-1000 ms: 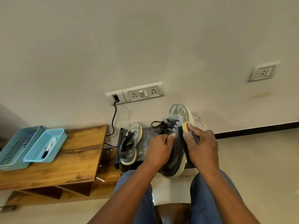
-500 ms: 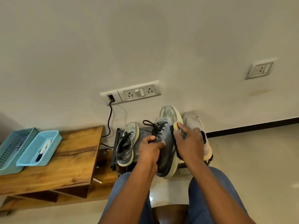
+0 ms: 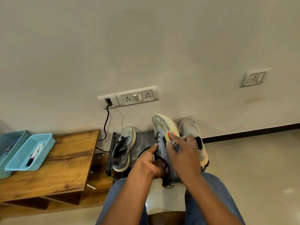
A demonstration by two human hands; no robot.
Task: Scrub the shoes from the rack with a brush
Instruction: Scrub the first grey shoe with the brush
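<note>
Grey sneaker [image 3: 162, 143] with pale sole, toe tipped up toward the wall above the rack [image 3: 142, 140], gripped at the laces by the left hand [image 3: 149, 164] while the right hand [image 3: 183, 155] curls round the brush [image 3: 169, 136] against its side.
</note>
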